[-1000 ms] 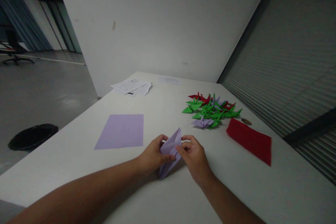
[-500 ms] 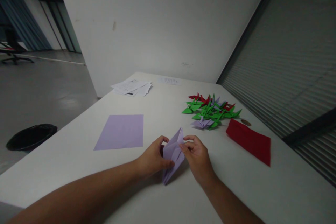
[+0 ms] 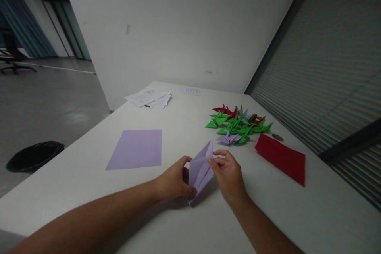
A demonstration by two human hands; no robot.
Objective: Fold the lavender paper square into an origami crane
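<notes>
A partly folded lilac paper piece (image 3: 201, 170) stands on the white table (image 3: 184, 127) between my two hands. My left hand (image 3: 172, 182) pinches its left side with thumb and fingers closed. My right hand (image 3: 228, 174) pinches its right edge near the upper point. The piece's tip points up and away from me. A flat lilac sheet (image 3: 135, 149) lies to the left of my hands.
A pile of green, red and lilac folded cranes (image 3: 238, 125) lies at the back right. Red paper (image 3: 281, 158) lies to the right, a small coin-like disc (image 3: 278, 137) behind it. White printed sheets (image 3: 149, 98) sit at the far edge. A black bin (image 3: 34, 155) stands on the floor left.
Both hands and the lilac folded piece have shifted slightly right, and the piece's tip has swung further to the right. The grip stays the same.
</notes>
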